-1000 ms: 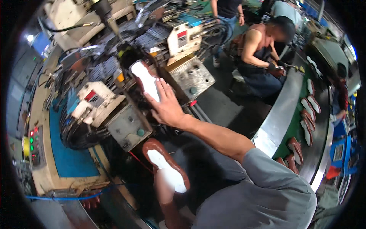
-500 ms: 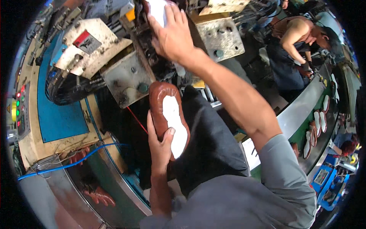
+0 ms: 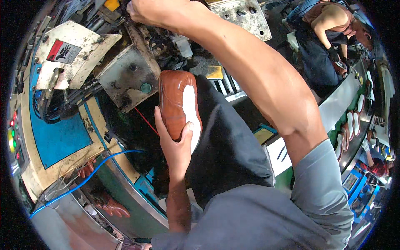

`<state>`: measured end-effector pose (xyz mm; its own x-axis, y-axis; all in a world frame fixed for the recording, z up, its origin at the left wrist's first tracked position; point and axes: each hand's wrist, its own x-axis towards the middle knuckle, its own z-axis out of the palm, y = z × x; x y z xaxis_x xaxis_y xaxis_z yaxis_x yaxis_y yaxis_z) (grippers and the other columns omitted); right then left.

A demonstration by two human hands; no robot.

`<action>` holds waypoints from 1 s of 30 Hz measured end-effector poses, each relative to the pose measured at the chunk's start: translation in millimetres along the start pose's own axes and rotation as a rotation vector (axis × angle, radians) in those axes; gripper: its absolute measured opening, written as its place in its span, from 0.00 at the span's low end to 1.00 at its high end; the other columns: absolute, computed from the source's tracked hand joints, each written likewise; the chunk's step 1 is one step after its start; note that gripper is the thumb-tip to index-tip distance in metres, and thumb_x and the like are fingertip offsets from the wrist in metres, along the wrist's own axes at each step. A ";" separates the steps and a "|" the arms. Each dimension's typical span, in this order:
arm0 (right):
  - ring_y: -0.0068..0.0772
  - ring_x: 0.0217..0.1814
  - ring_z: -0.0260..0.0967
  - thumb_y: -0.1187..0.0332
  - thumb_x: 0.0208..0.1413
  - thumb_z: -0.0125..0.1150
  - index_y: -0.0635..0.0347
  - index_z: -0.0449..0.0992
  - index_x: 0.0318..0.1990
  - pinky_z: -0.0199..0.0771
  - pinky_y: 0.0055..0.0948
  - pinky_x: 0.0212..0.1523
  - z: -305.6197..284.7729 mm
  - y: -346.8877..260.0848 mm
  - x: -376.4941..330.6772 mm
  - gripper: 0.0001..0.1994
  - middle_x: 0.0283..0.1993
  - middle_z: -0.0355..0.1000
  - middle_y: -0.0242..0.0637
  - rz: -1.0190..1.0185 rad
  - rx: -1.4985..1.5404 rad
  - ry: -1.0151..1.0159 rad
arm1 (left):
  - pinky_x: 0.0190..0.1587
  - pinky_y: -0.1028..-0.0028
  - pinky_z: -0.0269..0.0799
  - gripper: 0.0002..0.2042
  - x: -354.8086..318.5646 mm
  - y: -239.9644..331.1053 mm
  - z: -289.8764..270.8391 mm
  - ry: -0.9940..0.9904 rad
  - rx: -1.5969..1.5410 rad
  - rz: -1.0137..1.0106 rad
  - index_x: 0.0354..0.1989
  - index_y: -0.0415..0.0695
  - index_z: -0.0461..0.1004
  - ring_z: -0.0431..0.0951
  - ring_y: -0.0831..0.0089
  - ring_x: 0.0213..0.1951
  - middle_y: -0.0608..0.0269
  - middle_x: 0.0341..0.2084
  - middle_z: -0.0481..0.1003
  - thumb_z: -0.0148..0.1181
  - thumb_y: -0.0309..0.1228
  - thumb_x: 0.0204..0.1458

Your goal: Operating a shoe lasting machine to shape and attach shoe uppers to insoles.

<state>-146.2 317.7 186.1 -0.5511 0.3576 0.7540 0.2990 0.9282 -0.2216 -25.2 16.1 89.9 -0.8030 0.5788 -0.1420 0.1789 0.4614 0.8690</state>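
Note:
A brown leather shoe upper (image 3: 173, 100) with a white sole board stands toe up in my left hand (image 3: 177, 152). The thumb presses near the white underside and the fingers wrap the brown side at the heel end. My right arm reaches across to the top edge, where my right hand (image 3: 146, 11) looks curled beside the machine. Its fingers are mostly cut off by the picture's edge, so what it touches is hidden. A metal plate (image 3: 125, 77) with a green round knob lies just left of the shoe's toe.
A cream machine head (image 3: 77, 50) and blue panel (image 3: 58, 133) stand left, with a blue hose (image 3: 89, 177) below. Brown gloves (image 3: 110, 206) lie on the lower-left belt. At right, a conveyor carries several white-soled shoes (image 3: 354, 124); a person (image 3: 327, 33) works beside it.
My right hand has moved up and left to the picture's edge; the white-soled shoe under it is out of view. The shoe in my left hand has turned, showing more brown side.

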 end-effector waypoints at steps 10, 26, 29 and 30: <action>0.62 0.77 0.62 0.60 0.61 0.68 0.50 0.73 0.72 0.64 0.54 0.77 -93.2 44.2 -161.8 0.31 0.75 0.63 0.58 0.090 0.425 -0.224 | 0.71 0.59 0.69 0.32 -46.6 -34.6 16.9 -0.244 -0.537 -0.255 0.82 0.43 0.53 0.72 0.59 0.70 0.50 0.72 0.67 0.55 0.34 0.71; 0.61 0.58 0.68 0.50 0.57 0.75 0.62 0.72 0.64 0.69 0.54 0.62 -335.6 68.2 -680.1 0.34 0.53 0.71 0.60 1.249 -0.560 -0.411 | 0.50 0.48 0.76 0.21 -39.0 -57.2 74.6 -0.292 0.554 0.168 0.51 0.39 0.80 0.81 0.37 0.49 0.41 0.44 0.80 0.66 0.44 0.61; 0.56 0.52 0.73 0.55 0.57 0.75 0.68 0.76 0.64 0.74 0.50 0.58 -328.0 74.6 -688.5 0.33 0.47 0.75 0.56 1.258 -0.460 -0.291 | 0.48 0.47 0.77 0.17 -29.3 -57.1 74.8 -0.298 0.606 0.182 0.42 0.36 0.81 0.83 0.36 0.44 0.41 0.38 0.82 0.65 0.40 0.60; 0.56 0.52 0.73 0.55 0.57 0.75 0.68 0.76 0.64 0.74 0.50 0.58 -329.2 75.3 -686.9 0.33 0.47 0.75 0.56 1.252 -0.450 -0.290 | 0.47 0.46 0.78 0.16 -27.7 -55.9 74.1 -0.311 0.698 0.208 0.38 0.34 0.81 0.83 0.36 0.42 0.39 0.36 0.82 0.64 0.38 0.59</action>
<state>511.4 107.9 -145.0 0.1488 0.9884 0.0296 0.9105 -0.1253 -0.3942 29.2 24.1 10.2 -0.5362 0.8136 -0.2250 0.7060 0.5783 0.4087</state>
